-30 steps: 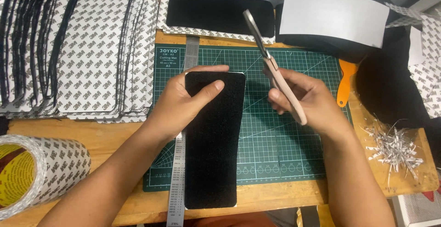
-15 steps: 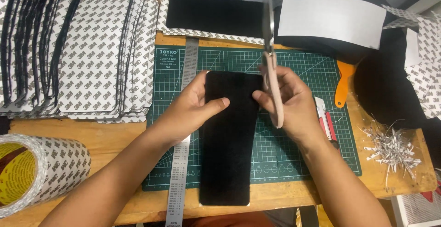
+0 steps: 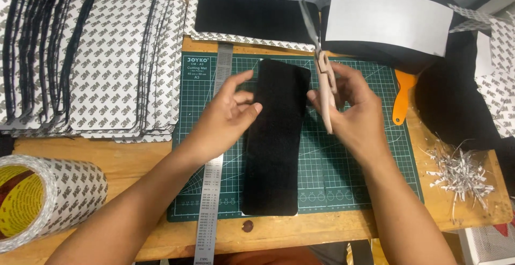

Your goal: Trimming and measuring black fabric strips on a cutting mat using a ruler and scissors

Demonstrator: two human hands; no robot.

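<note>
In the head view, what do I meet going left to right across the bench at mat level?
Tape roll → steel ruler → left hand → black strip → scissors in the right hand → orange handle → paper shreds.

My left hand (image 3: 228,116) is open with its fingers spread and the thumb up. My right hand (image 3: 351,109) is curled tight in a grip. Both arms reach forward.

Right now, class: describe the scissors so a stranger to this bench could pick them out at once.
Find the green cutting mat on the wooden table. Above its top edge the right hand holds the scissors upright beside the black strip. Pale pinkish handles and grey blades set them apart from the orange-handled tool.
</note>
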